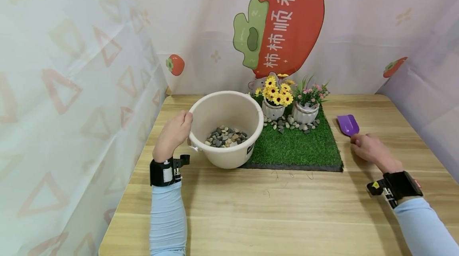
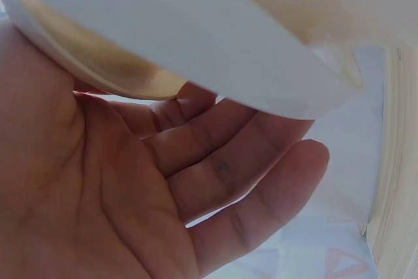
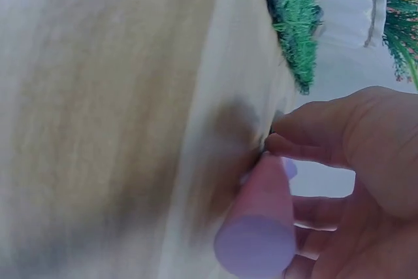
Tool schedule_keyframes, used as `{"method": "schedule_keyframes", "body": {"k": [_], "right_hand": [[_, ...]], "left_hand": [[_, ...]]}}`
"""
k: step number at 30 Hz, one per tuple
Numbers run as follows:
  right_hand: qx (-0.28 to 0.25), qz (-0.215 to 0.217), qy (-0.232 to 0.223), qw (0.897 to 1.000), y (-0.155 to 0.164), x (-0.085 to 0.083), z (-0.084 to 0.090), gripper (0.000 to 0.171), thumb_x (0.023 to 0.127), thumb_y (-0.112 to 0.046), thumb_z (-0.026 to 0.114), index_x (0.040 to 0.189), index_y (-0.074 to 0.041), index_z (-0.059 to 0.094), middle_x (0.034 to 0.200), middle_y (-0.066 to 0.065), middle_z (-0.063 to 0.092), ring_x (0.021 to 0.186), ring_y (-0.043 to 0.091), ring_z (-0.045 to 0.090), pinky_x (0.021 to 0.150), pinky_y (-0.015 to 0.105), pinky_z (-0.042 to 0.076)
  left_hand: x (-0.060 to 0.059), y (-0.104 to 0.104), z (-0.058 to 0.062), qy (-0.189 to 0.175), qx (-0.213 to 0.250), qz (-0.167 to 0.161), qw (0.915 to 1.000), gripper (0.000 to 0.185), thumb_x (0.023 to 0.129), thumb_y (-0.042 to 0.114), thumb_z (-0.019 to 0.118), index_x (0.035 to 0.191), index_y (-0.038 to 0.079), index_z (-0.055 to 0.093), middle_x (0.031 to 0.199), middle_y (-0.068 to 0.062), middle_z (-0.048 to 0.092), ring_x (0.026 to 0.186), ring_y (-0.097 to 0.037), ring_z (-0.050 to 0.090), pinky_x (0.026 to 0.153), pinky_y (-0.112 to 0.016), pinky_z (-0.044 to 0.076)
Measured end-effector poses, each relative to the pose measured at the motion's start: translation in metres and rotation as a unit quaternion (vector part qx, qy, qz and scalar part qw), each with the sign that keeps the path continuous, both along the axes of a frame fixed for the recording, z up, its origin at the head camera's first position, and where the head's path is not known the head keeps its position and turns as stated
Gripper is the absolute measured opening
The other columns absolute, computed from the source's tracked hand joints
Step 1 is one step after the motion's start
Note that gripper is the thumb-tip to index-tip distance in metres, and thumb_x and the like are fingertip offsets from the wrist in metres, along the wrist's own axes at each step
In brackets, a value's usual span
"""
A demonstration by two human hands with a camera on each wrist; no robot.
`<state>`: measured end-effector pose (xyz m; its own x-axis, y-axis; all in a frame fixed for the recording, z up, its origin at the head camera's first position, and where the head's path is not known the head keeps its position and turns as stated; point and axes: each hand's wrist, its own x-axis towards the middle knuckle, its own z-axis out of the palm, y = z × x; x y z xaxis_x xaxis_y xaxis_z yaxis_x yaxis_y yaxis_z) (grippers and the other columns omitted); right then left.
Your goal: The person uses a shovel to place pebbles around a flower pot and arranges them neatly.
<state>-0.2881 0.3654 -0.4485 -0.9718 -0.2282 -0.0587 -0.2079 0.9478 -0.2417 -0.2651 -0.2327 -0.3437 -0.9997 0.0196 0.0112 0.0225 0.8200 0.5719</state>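
Note:
A cream plastic bucket (image 1: pixel 229 159) stands on the wooden table (image 1: pixel 272 208), with grey and tan pebbles (image 1: pixel 226 136) in its bottom. My left hand (image 1: pixel 175 128) holds its left rim, thumb on top. In the left wrist view the rim (image 2: pixel 215 50) crosses above the palm, and the fingers (image 2: pixel 228 174) lie loosely beneath it. My right hand (image 1: pixel 363 144) pinches the handle of a purple scoop (image 1: pixel 348 124), which lies on the table right of the grass mat. The right wrist view shows the handle (image 3: pixel 258 227) between thumb and fingers (image 3: pixel 339 135).
A green grass mat (image 1: pixel 297 148) lies beside the bucket, whose right side overlaps it. On the mat stand two white pots, one with yellow flowers (image 1: pixel 276 92) and one with pink flowers (image 1: pixel 310 94), with pebbles (image 1: pixel 290 124) scattered in front. Printed curtains enclose three sides.

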Motion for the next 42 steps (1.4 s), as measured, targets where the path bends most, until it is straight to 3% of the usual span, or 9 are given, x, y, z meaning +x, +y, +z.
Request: {"method": "schedule_keyframes", "body": {"k": [4,9,12,18,22,26,31,37,42], "right_hand": [[0.002,-0.005,-0.019,1.000,-0.006,0.002,0.006,0.030,0.093,-0.016,0.053,0.110,0.007,0.062,0.089,0.022,0.062,0.080,0.034,0.055,0.062,0.040,0.043],[0.004,-0.013,-0.014,1.000,-0.018,0.002,0.021,0.040,0.099,-0.022,0.045,0.125,0.007,0.053,0.105,0.035,0.059,0.082,0.041,0.060,0.061,0.050,0.048],[-0.006,-0.016,-0.010,1.000,-0.027,0.003,0.035,0.044,0.101,-0.023,0.043,0.132,0.008,0.046,0.107,0.036,0.060,0.079,0.040,0.062,0.058,0.052,0.049],[-0.044,0.001,0.028,0.999,-0.053,0.006,0.058,0.044,0.103,-0.026,0.043,0.132,0.007,0.044,0.091,0.025,0.063,0.069,0.029,0.060,0.053,0.040,0.044],[-0.070,0.022,0.063,0.995,-0.075,0.011,0.072,0.046,0.105,-0.029,0.041,0.139,0.003,0.043,0.105,0.028,0.064,0.085,0.038,0.065,0.067,0.047,0.048],[-0.104,0.043,0.055,0.992,-0.100,0.011,0.087,0.059,0.106,-0.041,0.035,0.152,-0.005,0.029,0.119,0.026,0.060,0.100,0.039,0.061,0.080,0.048,0.045],[-0.126,0.081,0.076,0.986,-0.125,0.004,0.099,0.065,0.104,-0.049,0.034,0.157,-0.016,0.017,0.115,0.019,0.062,0.085,0.024,0.061,0.073,0.040,0.043],[-0.132,0.098,0.074,0.984,-0.167,0.009,0.120,0.066,0.105,-0.049,0.032,0.157,-0.011,0.016,0.111,0.017,0.066,0.082,0.025,0.063,0.079,0.039,0.045],[-0.129,0.121,0.064,0.982,-0.197,0.001,0.120,0.066,0.105,-0.049,0.030,0.157,-0.010,0.019,0.078,0.004,0.058,0.058,0.017,0.041,0.063,0.035,0.032]], "left_hand": [[0.005,-0.005,-0.001,-0.010,0.007,0.000,0.9999,0.055,0.105,0.041,0.019,0.129,0.005,0.052,0.112,-0.015,0.062,0.096,-0.030,0.058,0.080,-0.040,0.045],[0.010,-0.012,-0.001,-0.020,0.004,0.006,0.9998,0.057,0.104,0.044,0.018,0.130,0.006,0.052,0.107,-0.014,0.062,0.091,-0.029,0.058,0.076,-0.038,0.045],[0.011,-0.013,0.002,-0.014,0.006,0.003,0.9999,0.057,0.104,0.046,0.020,0.131,0.007,0.051,0.112,-0.016,0.063,0.098,-0.031,0.060,0.082,-0.043,0.046],[0.014,-0.008,0.012,-0.014,0.046,-0.026,0.9985,0.063,0.105,0.045,0.029,0.153,0.006,0.018,0.146,-0.021,0.047,0.126,-0.038,0.055,0.104,-0.054,0.042],[0.017,-0.001,0.018,0.000,0.031,-0.046,0.9985,0.065,0.105,0.039,0.034,0.155,0.003,0.011,0.147,-0.026,0.043,0.129,-0.041,0.051,0.106,-0.056,0.040],[0.021,0.006,0.022,0.002,0.008,-0.042,0.9991,0.073,0.105,0.039,0.035,0.157,0.007,-0.005,0.156,-0.029,0.026,0.142,-0.043,0.032,0.114,-0.058,0.030],[0.029,0.013,0.028,0.014,0.005,-0.045,0.9989,0.077,0.104,0.039,0.036,0.156,0.010,-0.013,0.161,-0.028,0.009,0.149,-0.042,0.015,0.119,-0.057,0.019],[0.041,0.022,0.030,0.018,-0.008,-0.053,0.9984,0.074,0.104,0.037,0.037,0.157,0.008,-0.007,0.159,-0.027,0.014,0.147,-0.040,0.021,0.117,-0.057,0.024],[0.050,0.028,0.028,0.019,-0.020,-0.033,0.9991,0.070,0.104,0.041,0.036,0.157,0.008,0.004,0.151,-0.030,0.027,0.135,-0.042,0.038,0.108,-0.059,0.035]]}}
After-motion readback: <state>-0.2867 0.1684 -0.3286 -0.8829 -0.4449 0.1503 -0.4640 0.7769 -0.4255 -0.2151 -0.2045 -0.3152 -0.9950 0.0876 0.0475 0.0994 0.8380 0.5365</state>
